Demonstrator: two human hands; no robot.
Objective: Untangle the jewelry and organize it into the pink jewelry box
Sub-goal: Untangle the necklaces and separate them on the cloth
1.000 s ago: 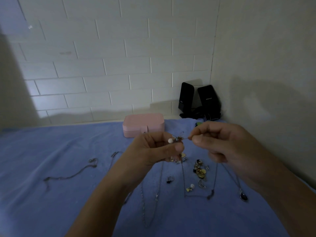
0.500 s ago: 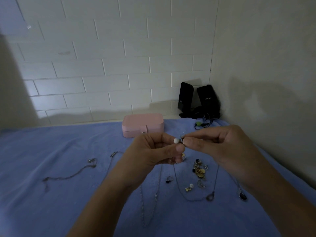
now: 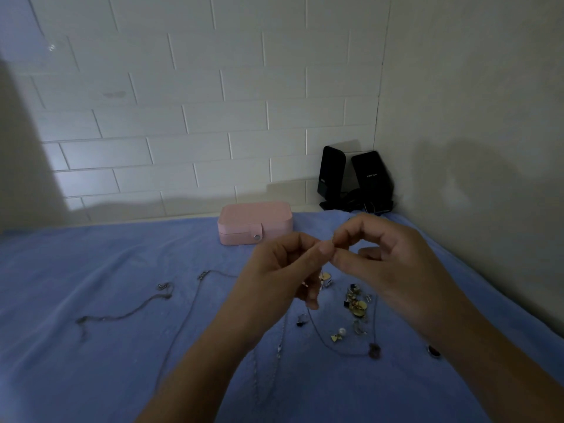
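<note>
Beyond left hand (image 3: 282,271), apart: closed pink jewelry box (image 3: 254,221).

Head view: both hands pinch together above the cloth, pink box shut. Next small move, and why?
Probably draw the left hand and right hand slowly apart: their fingertips pinch at one spot, a thin chain trails below them, and the pink jewelry box is closed, so freeing comes before storing.

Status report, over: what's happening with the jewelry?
Left hand and right hand pinch small piece, hidden by fingers. Pink jewelry box shut. Loose jewelry below.
</note>
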